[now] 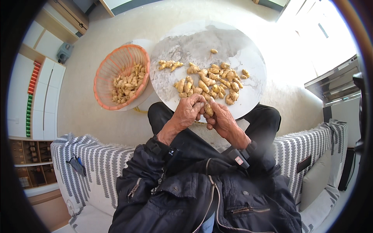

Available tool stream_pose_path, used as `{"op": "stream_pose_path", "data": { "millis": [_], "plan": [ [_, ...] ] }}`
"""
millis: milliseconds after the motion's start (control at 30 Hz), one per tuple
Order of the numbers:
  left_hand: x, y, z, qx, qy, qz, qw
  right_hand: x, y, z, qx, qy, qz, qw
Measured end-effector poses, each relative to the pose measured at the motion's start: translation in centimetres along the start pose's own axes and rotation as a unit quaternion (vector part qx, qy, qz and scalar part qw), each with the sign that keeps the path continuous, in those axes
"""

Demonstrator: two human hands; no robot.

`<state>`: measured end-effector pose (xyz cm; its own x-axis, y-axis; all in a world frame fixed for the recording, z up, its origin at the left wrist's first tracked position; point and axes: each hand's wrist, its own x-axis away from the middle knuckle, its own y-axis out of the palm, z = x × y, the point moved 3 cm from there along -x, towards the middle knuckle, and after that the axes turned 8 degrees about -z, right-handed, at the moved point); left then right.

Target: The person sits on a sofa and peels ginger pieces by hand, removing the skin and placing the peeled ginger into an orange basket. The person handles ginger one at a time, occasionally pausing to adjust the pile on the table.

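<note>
Both forearms rise from the lower middle of the frame in dark jacket sleeves and meet just below centre, at the near edge of the round table (248, 50). The left hand (188, 112) is curled into a loose fist, knuckles up, fingers bent toward the right. The right hand (220, 118) lies angled up and to the left, thumb and fingers pinching a ginger piece (208, 110). That piece sits between the two hands, touching both, its long axis running roughly up and down the frame with the upper end pointing toward the table. Whether the left fingers actually grip it or only press against it cannot be told.

A ginger pile (211, 83) is scattered across the table in the upper centre. In the upper left, just beside the table, a tilted orange basket (107, 72) holds more ginger.
</note>
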<state>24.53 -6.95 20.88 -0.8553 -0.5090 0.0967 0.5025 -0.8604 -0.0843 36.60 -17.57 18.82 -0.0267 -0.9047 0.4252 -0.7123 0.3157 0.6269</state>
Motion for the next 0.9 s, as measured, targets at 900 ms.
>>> {"op": "stream_pose_path", "data": {
  "millis": [900],
  "plan": [
    [1.1,0.6,1.2,0.033,0.006,0.000,0.999,0.6,-0.3,0.0,0.005,-0.044,-0.018,0.999]
  ]
}}
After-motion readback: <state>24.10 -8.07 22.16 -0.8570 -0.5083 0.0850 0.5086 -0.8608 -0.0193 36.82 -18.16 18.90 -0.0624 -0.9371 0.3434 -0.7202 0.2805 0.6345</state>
